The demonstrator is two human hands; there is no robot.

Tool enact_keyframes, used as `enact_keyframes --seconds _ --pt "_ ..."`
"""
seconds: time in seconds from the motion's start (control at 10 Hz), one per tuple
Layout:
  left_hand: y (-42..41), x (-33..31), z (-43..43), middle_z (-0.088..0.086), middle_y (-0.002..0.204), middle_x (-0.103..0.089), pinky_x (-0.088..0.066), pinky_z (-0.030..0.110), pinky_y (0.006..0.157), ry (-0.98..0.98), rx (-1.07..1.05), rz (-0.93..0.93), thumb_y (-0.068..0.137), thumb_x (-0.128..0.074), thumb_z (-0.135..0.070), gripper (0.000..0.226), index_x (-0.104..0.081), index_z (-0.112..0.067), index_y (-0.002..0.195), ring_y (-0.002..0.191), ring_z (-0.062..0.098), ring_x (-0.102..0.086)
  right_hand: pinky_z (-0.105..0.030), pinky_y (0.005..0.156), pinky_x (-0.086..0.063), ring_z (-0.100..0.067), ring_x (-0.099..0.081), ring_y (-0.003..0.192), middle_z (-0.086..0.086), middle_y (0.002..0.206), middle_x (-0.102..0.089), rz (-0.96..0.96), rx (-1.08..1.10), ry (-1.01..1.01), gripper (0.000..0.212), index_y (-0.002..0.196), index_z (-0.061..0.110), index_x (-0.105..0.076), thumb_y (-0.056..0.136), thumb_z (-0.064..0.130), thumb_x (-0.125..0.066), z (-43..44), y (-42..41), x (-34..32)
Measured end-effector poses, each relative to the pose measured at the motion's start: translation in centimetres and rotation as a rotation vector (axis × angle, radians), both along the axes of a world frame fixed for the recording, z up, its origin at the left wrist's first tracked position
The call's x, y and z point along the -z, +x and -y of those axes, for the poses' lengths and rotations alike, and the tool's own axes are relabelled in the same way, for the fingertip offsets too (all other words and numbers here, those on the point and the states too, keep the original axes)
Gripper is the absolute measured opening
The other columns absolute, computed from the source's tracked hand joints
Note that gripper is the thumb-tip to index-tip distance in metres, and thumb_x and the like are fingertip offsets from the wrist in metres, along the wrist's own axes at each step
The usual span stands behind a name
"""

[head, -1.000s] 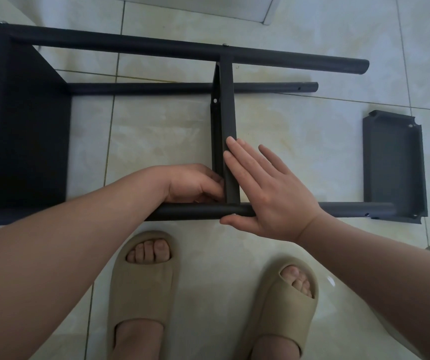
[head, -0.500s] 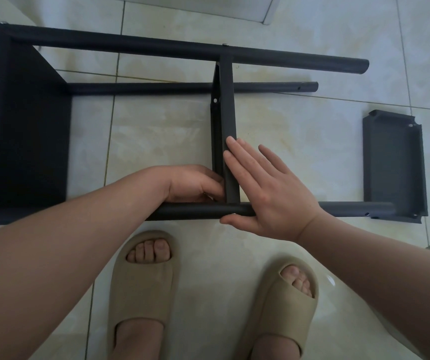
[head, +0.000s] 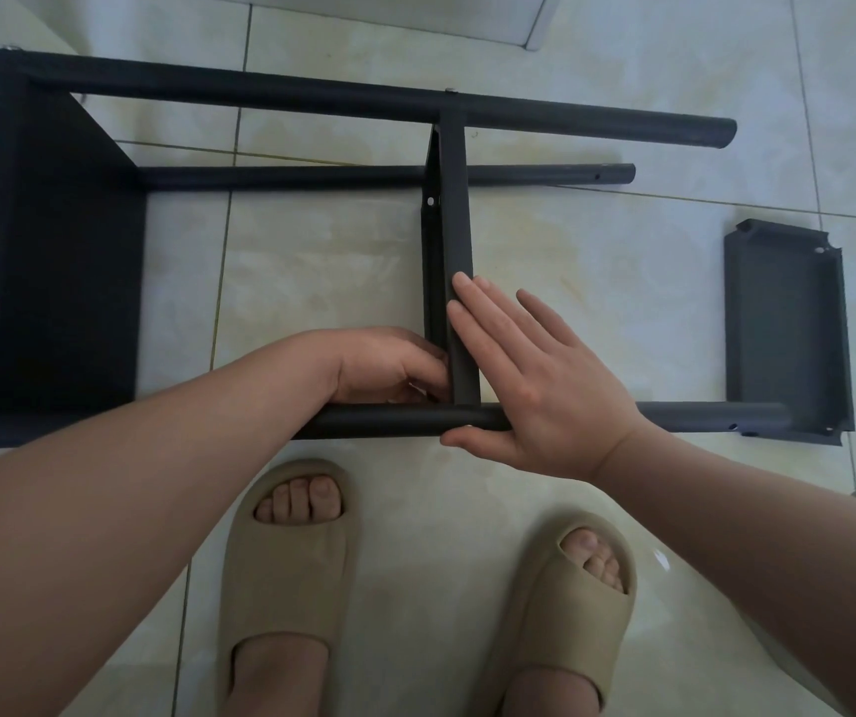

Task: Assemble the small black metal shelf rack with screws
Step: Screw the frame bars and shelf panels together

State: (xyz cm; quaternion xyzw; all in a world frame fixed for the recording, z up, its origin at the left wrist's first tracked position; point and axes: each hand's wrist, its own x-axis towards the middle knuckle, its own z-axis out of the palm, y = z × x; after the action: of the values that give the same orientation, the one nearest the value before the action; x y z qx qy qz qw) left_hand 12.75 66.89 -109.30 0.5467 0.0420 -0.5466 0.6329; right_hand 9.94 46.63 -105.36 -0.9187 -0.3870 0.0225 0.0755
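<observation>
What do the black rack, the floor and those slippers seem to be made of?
Rack: probably painted metal, matte black; thin folded edges, round tubes.
Floor: glazed tile, likely ceramic; shiny reflections, grout lines.
Slippers: moulded foam or rubber, matte beige; thick, seamless.

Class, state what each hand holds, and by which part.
Right hand grips nothing: its straight fingers press the middle shelf's near end. Left hand curls at that shelf's joint with the near pole; any hold is hidden.
</observation>
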Motion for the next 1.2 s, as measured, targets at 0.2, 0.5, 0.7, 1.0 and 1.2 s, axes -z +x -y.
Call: enact_keyframes --seconds 0.2,0.5,0.7,1.0,1.2 --pt "0.00 0.54 -0.26 0.007 0.070 -0.068 -0.052 0.023 0.063 0.072 0.011 0.048 0.070 -0.066 -0.009 0.012 -0.076 -0.011 0.076 0.063 0.015 -0.065 -0.053 0.119 -0.030 -0.033 -0.026 0.152 -0.019 0.164 -0.024 -0.003 0.002 -0.008 0.097 0.153 -0.004 -0.035 0.091 0.070 -0.051 0.04 0.01 0.01" --pt "0.09 0.16 -0.03 0.008 0.077 -0.070 -0.055 0.023 0.062 -0.030 0.011 -0.022 0.073 -0.060 -0.009 0.022 -0.068 -0.001 0.092 0.069 0.015 -0.069 -0.053 0.120 -0.029 -0.033 -0.025 0.152 -0.019 0.164 -0.024 -0.011 0.003 -0.010 0.097 0.153 -0.003 -0.035 0.092 0.070 -0.050 0.00 -0.02 -0.09" --pt "0.05 0.54 -0.38 0.004 0.070 -0.070 -0.052 0.023 0.064 0.068 0.026 0.068 0.086 -0.062 0.002 0.014 -0.072 -0.006 0.084 0.063 0.013 -0.067 -0.053 0.119 -0.030 -0.034 -0.026 0.152 -0.020 0.163 -0.025 -0.005 0.002 -0.007 0.096 0.152 -0.004 -0.036 0.092 0.070 -0.050 -0.01 0.01 -0.05" --pt "0.11 -0.02 -0.13 0.005 0.070 -0.069 -0.054 0.023 0.059 -0.036 -0.024 -0.026 0.090 -0.050 0.009 0.018 -0.064 -0.003 0.089 0.064 0.014 -0.069 -0.053 0.120 -0.029 -0.033 -0.025 0.152 -0.019 0.164 -0.024 -0.012 0.004 -0.010 0.096 0.153 -0.003 -0.036 0.092 0.070 -0.048 -0.03 -0.04 -0.09" --pt "-0.06 0.12 -0.17 0.005 0.073 -0.071 -0.052 0.022 0.061 0.030 0.026 0.047 0.085 -0.063 -0.003 0.011 -0.071 -0.010 0.083 0.065 0.014 -0.068 -0.054 0.119 -0.030 -0.034 -0.026 0.152 -0.019 0.163 -0.025 -0.012 0.001 -0.013 0.096 0.152 -0.004 -0.036 0.092 0.070 -0.049 -0.03 0.00 -0.14"
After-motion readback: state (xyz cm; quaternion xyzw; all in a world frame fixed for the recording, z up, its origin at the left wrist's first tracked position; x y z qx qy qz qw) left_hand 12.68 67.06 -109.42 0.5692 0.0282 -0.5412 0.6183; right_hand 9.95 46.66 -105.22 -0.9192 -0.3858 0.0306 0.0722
